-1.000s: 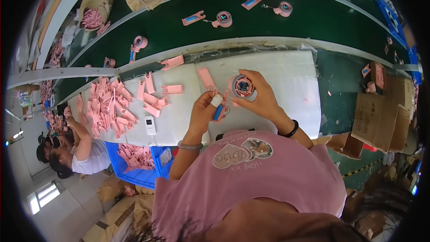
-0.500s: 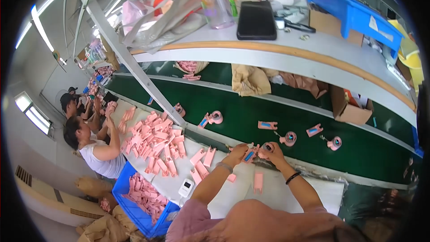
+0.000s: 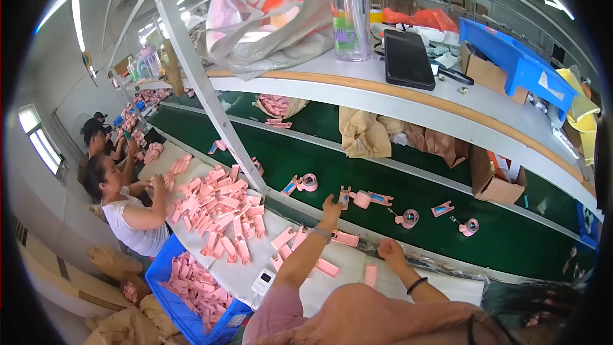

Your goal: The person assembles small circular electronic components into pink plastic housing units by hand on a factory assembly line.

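Observation:
My left hand (image 3: 330, 212) reaches over the green conveyor belt, fingers stretched out and holding nothing. Just beyond its fingertips lies a pink housing piece with a blue strip (image 3: 345, 197). Beside that piece sits a round pink part (image 3: 362, 199), its front turned away, and another pink housing with a blue strip (image 3: 381, 199) lies to its right. My right hand (image 3: 391, 252) hovers by the belt's near edge, fingers curled in, with nothing showing in them. Below it, a plain pink housing (image 3: 371, 275) lies on the white worktable (image 3: 348, 268).
Left on the table is a heap of pink housings (image 3: 220, 207), near a small white device with a display (image 3: 262, 281). A blue crate (image 3: 159, 281) of pink parts stands below. Overhead runs a shelf (image 3: 306, 75); its post (image 3: 198, 83) rises left. Co-workers sit further left.
Both hands have let go of the pink parts, which now lie on the belt. My right hand has drawn back toward the table. The head view has shifted, showing more of the shelf.

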The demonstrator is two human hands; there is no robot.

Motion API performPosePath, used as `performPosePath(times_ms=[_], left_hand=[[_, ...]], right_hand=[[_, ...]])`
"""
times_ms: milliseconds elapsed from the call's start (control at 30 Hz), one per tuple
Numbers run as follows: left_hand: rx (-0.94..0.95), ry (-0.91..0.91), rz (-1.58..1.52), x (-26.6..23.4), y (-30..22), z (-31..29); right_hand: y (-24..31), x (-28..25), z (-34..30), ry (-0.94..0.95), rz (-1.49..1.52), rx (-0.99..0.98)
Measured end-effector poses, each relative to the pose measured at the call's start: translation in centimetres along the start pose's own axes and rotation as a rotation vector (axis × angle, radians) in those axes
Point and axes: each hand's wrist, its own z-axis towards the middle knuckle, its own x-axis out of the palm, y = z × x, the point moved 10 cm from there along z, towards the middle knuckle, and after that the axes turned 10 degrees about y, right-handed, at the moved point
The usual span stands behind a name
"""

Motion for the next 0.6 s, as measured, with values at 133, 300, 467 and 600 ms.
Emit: performPosePath(times_ms=[133, 300, 467, 600], left_hand=[[0.137, 0.068, -0.316, -2.0, -13.5, -6.2], [0.491, -0.182, -0.149, -16.5, -31.6, -11.3], [0.499, -0.115, -0.202, -20.5, -44.1, -12.0], [0.486, -0.065, -0.327, -20.8, -50.3, -10.7]], right_hand=[[1.4, -1.1, -9.7, -0.022, 0.289, 0.205], [3.0, -0.1, -15.8, 0.053, 0.332, 0.329], [2.5, 0.2, -19.5, 0.016, 0.326, 0.380], [2.1, 1.5, -21.3, -0.015, 0.344, 0.409]])
